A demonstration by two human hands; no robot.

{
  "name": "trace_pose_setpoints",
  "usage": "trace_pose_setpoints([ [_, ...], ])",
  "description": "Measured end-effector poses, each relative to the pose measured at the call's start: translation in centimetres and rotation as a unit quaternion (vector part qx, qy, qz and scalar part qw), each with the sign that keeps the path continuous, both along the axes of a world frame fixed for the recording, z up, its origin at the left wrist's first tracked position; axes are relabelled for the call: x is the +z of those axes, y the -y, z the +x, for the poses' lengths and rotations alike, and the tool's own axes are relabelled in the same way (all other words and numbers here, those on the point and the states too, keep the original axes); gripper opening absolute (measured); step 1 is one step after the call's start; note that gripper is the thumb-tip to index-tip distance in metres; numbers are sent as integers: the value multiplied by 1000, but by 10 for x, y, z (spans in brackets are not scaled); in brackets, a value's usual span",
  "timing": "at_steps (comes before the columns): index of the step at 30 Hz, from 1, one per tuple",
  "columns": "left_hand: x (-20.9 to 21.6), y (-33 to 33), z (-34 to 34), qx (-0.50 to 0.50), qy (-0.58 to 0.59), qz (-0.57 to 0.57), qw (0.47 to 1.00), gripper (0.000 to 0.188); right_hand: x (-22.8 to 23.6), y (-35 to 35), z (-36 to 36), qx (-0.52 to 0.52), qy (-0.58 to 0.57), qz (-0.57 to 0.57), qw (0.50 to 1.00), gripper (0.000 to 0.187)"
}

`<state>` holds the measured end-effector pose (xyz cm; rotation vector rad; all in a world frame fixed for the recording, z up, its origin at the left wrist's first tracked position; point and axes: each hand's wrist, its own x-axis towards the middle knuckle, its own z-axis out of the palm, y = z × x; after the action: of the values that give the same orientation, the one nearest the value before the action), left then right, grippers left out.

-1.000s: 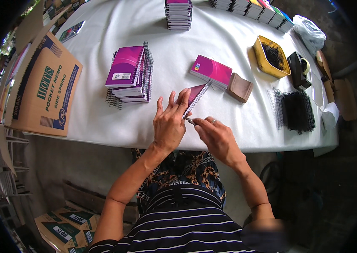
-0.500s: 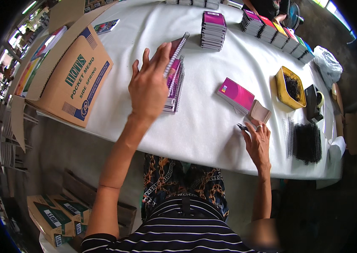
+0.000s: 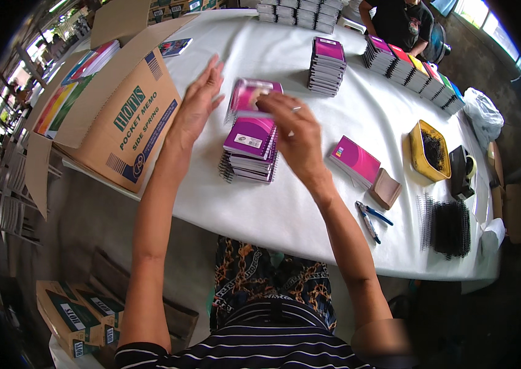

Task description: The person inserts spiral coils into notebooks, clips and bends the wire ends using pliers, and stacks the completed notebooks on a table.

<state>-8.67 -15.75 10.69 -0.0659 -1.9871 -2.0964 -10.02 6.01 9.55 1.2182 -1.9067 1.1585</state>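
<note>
**Over the pile of bound notebooks, one purple notebook is between the two hands**

Just above the front pile [image 3: 249, 147], a purple notebook [image 3: 245, 92] is in the air, a little blurred; I cannot tell if it touches the top cover. The right hand [image 3: 297, 129] has its fingers bent around the upper right part of it and grips it. The left hand [image 3: 200, 98] is on the other side, wide open with fingers stretched, and it holds nothing.

As I judge it, a good part of the binding is done. The front pile shows wire spirals along its edges, and behind it stands a taller purple stack [image 3: 327, 67]. Some work seems to be left: on the right lies a pink-purple notebook block [image 3: 356, 158], on which I see no spiral, and near it waits a thick bundle of black spirals [image 3: 451, 229]. How many pieces remain, I cannot count.

About materials: the covers are smooth and slightly shiny, the page edges pale and straight. The spirals are thin, springy and tangled together. A brown block [image 3: 386, 188] with a curved face sits at the corner of the notebook block, and below it lie pliers [image 3: 368, 220] with blue handles, partly spread. The yellow tub [image 3: 423, 167] has rounded corners and contains small black pieces. To the left stands a stiff cardboard box [image 3: 128, 132]. Everything on the table rests on a white, softly wrinkled tablecloth [image 3: 266, 215].
</note>
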Motion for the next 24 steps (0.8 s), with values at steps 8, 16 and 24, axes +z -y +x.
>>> trace_pose_setpoints([
  [8,-56,-2,14,-67,90,11,994,79,-46,-29,-4,-26,326,-1,945,39],
  [16,-62,-26,23,-9,95,-30,995,60,-40,11,17,106,507,-64,853,72],
  [24,-60,-18,20,-2,119,21,993,56,-67,22,16,82,493,-82,862,82],
])
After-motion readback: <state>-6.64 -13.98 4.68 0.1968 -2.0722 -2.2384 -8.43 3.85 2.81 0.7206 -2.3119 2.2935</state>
